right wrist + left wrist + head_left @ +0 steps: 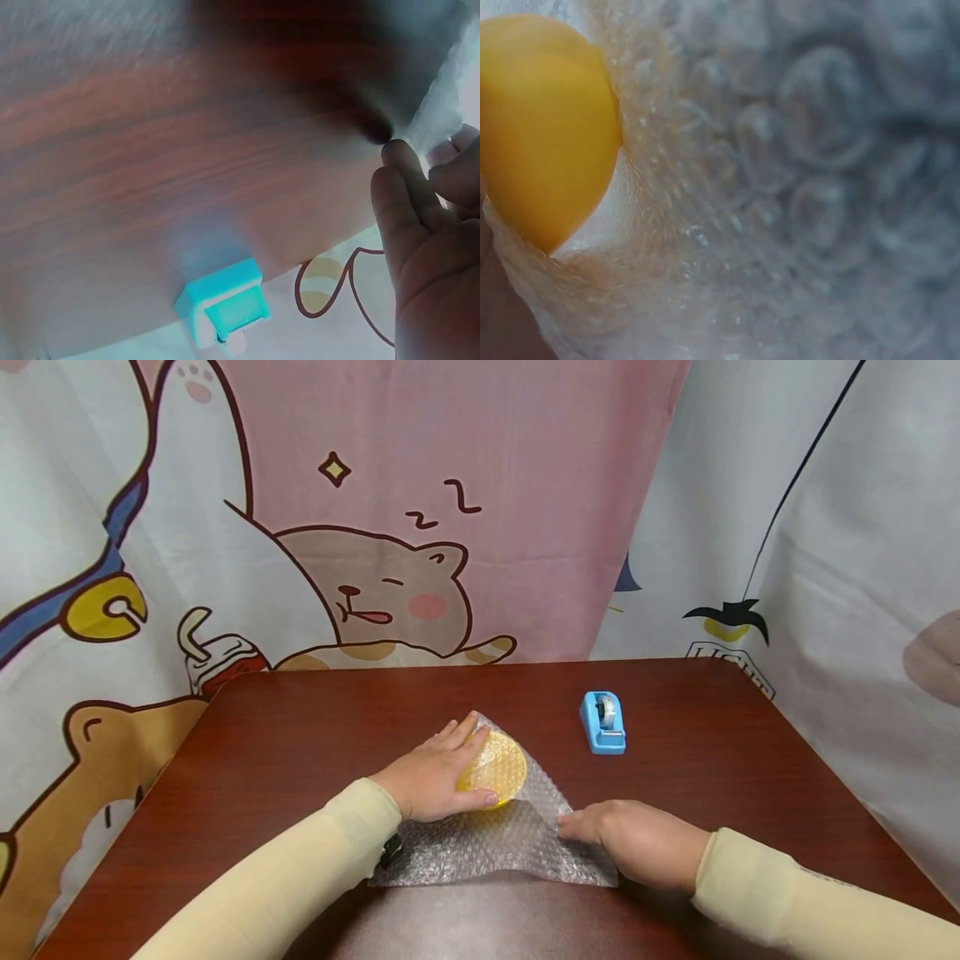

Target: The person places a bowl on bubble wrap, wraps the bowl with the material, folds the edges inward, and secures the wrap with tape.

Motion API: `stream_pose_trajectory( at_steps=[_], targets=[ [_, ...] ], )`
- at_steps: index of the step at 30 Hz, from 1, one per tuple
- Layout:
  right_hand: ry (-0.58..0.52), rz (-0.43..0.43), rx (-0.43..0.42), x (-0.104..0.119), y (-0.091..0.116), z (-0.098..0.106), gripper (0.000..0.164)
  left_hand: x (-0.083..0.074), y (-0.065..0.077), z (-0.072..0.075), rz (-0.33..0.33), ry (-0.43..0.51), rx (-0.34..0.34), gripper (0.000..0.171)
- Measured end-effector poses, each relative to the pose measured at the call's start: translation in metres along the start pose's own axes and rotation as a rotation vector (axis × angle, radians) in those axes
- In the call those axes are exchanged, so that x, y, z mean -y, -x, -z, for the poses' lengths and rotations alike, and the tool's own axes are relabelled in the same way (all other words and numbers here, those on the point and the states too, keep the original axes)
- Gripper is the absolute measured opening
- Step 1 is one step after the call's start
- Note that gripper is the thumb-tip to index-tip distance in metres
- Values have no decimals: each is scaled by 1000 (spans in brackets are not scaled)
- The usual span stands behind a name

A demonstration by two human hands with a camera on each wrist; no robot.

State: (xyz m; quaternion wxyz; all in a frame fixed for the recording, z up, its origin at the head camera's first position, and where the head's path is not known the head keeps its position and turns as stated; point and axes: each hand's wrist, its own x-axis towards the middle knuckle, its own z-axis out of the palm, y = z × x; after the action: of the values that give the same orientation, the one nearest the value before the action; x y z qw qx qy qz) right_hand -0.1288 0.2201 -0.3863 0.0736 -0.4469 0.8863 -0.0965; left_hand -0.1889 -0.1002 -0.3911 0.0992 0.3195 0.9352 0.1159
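So the left hand [438, 779] is pressing down with its fingers spread out straight, not gripping, on the yellow round thing [504, 764], which sits under bubble wrap [480, 847] around the middle of the counter [322, 718], well in from the side edges. The right hand [641, 842] has its fingers pinching the wrap's right side, and there's a blue tape dispenser [603, 727] closer to the counter's back edge, right of the wrap.

Yellow round item [506, 767], blue tape dispenser [593, 727]
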Motion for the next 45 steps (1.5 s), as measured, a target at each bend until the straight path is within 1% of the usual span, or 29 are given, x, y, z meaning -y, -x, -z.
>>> stream_pose_trajectory(
  at_steps=[4, 6, 8, 11, 14, 17, 19, 22, 28, 32, 35, 39, 45],
  targets=[
    [-84, -20, -28, 1, -3, -1, 43, 1, -1, 0, 0, 6, -5, 99],
    [-134, -35, -28, 2, -5, 0, 44, 1, -1, 0, 0, 5, -6, 99],
    [-166, -42, -42, 3, -6, 0, 48, 1, -1, 0, 0, 2, -6, 99],
    [-216, -76, -65, 4, -8, 1, 51, 0, 0, -1, 3, 6, -2, 99],
    [-231, -121, -106, 6, -9, 2, 47, 0, 0, -1, 8, 8, 7, 100],
    [-240, -156, -140, 8, -10, 3, 37, -1, 1, -2, 12, 9, 10, 100],
    [-250, -164, -159, 9, -10, 3, 32, -1, 1, -2, 17, 5, 15, 101],
    [-265, -163, -185, 12, -12, 4, 29, -1, 0, -2, 21, 2, 20, 102],
    [-263, -186, -274, 18, -15, 6, 29, -2, -2, -1, 25, 10, 21, 103],
    [-247, -159, -323, 21, -17, 8, 28, -3, -2, -1, 28, 10, 19, 103],
    [-223, -119, -345, 23, -18, 9, 28, -3, -3, 0, 28, 9, 19, 103],
    [-191, -97, -368, 25, -22, 7, 27, -3, -3, 0, 24, 13, 18, 102],
    [-161, -101, -409, 27, -27, 8, 27, -4, -4, 0, 26, 11, 21, 102]
  ],
)
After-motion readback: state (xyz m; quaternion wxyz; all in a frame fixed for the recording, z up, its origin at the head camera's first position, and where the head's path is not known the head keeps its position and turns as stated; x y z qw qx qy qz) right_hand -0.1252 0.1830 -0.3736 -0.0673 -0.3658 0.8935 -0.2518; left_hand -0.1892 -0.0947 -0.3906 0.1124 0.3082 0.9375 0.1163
